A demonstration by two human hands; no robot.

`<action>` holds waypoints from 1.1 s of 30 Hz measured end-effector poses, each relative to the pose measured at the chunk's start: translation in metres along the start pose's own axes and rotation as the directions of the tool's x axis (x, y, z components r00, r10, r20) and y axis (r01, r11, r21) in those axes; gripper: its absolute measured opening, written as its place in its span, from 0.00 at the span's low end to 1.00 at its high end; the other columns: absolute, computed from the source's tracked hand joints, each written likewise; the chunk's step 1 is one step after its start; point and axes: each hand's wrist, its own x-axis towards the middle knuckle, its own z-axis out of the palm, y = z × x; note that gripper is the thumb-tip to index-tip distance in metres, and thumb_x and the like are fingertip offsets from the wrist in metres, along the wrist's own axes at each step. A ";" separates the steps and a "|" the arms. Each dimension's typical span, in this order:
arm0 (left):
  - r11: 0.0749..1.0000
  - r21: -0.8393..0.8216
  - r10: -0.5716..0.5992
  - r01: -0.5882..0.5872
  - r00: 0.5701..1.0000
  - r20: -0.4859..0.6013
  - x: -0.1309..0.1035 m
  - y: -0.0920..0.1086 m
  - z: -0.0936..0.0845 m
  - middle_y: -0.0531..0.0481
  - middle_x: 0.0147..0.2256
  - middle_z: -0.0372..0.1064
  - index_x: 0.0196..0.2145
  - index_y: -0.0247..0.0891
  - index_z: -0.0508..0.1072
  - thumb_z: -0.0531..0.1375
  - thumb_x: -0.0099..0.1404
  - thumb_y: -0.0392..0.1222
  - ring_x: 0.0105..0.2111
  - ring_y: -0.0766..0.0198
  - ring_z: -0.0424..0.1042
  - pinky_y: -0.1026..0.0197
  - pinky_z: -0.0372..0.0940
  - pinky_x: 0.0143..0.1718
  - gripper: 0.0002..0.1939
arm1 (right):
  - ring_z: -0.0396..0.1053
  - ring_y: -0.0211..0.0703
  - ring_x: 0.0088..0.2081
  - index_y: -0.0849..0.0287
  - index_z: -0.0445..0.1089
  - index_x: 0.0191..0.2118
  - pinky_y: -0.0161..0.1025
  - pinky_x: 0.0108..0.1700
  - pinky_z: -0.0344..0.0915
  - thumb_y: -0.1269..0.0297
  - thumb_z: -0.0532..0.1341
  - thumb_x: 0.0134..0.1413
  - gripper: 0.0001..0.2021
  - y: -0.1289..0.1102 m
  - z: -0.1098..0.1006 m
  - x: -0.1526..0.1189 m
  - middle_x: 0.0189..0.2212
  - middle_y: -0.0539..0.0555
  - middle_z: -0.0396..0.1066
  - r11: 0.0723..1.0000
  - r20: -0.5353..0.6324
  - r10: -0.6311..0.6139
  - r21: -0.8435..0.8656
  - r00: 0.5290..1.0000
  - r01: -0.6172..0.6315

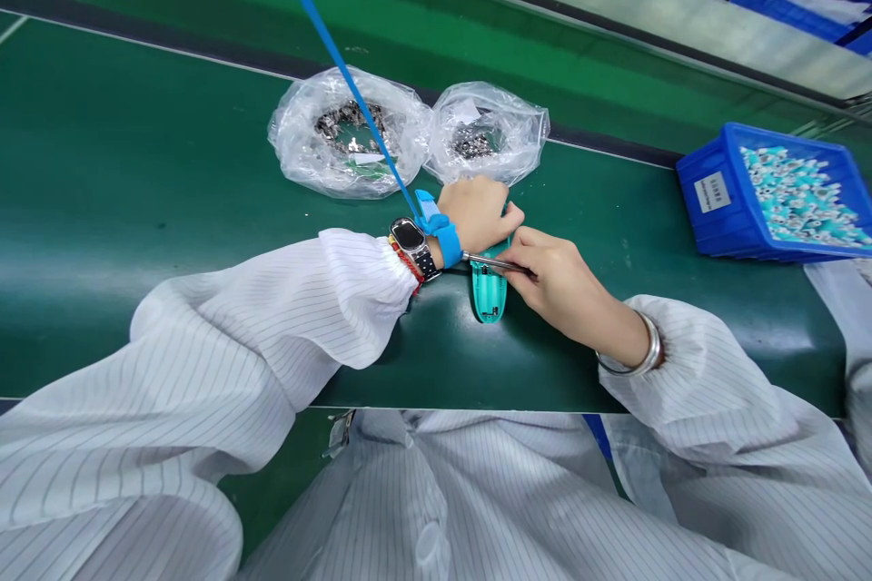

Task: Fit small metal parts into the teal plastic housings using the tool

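Note:
A teal plastic housing [489, 295] with open battery compartments and small metal contacts lies on the green work surface between my hands. My left hand [473, 209] is closed over its far part, fingers bent down and mostly hidden behind the back of the hand. Between thumb and fingers, my right hand [555, 281] pinches a slim metal tool [494, 262]. That tool lies crosswise above the housing, one end close to my left wrist; its exact kind is unclear. A blue wrist strap [448, 241] with a taut blue cord circles my left wrist.
Beyond my hands stand two open clear plastic bags, the left bag [290, 132] and right bag [535, 132], holding small metal parts. At right, a blue bin [708, 209] holds many teal and white pieces. A raised ledge [613, 36] runs along the back.

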 end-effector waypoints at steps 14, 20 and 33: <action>0.999 0.046 0.020 -0.019 0.999 -0.031 -0.002 0.001 0.000 0.40 0.39 0.74 0.36 0.34 0.76 0.48 0.65 0.46 0.37 0.53 0.71 0.58 0.58 0.32 0.19 | 0.39 0.31 0.15 0.54 0.51 0.22 0.34 0.18 0.42 0.49 0.53 0.63 0.21 -0.036 -0.029 0.035 0.15 0.43 0.39 0.562 -0.483 0.349 0.794 0.803 0.233; 0.999 0.043 0.011 -0.013 0.999 0.041 -0.004 0.004 -0.007 0.38 0.41 0.73 0.38 0.33 0.75 0.48 0.67 0.48 0.40 0.49 0.72 0.56 0.60 0.34 0.20 | 0.38 0.33 0.15 0.53 0.47 0.24 0.36 0.19 0.44 0.38 0.46 0.60 0.24 -0.041 -0.013 0.045 0.16 0.43 0.36 0.732 -0.584 0.369 0.663 0.723 0.161; 0.999 0.036 0.006 -0.007 0.999 0.049 -0.006 0.005 -0.009 0.39 0.38 0.73 0.37 0.34 0.74 0.49 0.67 0.48 0.41 0.48 0.72 0.56 0.59 0.35 0.18 | 0.41 0.35 0.17 0.52 0.51 0.28 0.37 0.21 0.43 0.37 0.40 0.61 0.24 -0.042 -0.005 0.044 0.18 0.45 0.38 0.779 -0.585 0.353 0.616 0.730 0.118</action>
